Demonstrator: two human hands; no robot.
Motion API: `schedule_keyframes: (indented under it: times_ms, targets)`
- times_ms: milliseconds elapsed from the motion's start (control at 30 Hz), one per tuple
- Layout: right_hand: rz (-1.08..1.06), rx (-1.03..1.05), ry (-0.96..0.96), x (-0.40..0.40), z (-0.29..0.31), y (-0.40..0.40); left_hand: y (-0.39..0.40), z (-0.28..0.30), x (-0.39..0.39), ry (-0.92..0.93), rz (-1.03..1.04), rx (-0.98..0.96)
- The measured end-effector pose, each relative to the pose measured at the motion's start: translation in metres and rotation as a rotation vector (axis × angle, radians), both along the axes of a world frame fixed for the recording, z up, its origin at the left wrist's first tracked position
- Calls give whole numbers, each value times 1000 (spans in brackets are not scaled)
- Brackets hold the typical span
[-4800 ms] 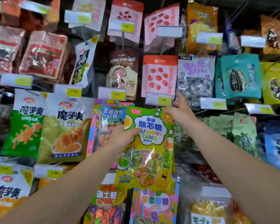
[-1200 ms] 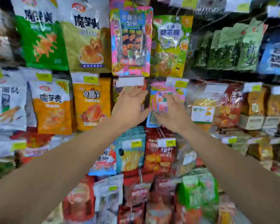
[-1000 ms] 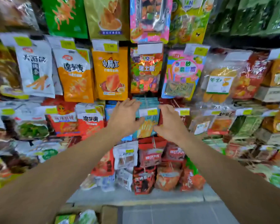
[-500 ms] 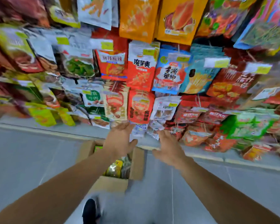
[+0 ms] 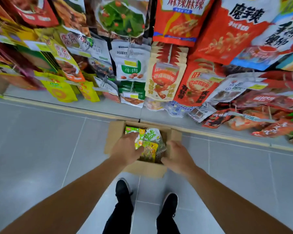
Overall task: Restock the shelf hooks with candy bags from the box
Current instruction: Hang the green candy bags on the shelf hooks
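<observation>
Grey floor tiles (image 5: 41,149) now fill the lower frame where shelf hooks did, as we bring our left hand (image 5: 125,150) and right hand (image 5: 178,157), fingers loose and empty, to the candy bags (image 5: 149,146) in the box (image 5: 142,168) at centre, starting another pick.

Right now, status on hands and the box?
Both hands down over open cardboard box on floor. Left hand on green-yellow candy bags, grip unclear. Right hand at box edge, holding nothing visible. Nothing in the way.
</observation>
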State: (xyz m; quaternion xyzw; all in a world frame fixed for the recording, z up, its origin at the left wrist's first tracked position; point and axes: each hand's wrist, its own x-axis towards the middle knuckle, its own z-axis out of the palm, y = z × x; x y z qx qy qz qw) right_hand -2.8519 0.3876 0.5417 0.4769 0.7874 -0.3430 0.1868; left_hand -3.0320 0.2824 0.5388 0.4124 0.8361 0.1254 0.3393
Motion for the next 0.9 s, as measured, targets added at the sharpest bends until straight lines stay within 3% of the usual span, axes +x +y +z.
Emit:
schedule_keyframes:
  times_ms: [300,467,900]
  targets:
    - [-98,-212,-64,-43,-131,1,-5,-120,-47,-155,192,-149]
    - [-272,-364,-38,-61,-240,2,-2,-215,-52,-250,349,-173]
    - [-402,-422,-55,-96,-513,2,-3,-468,-66,-362,524,-180]
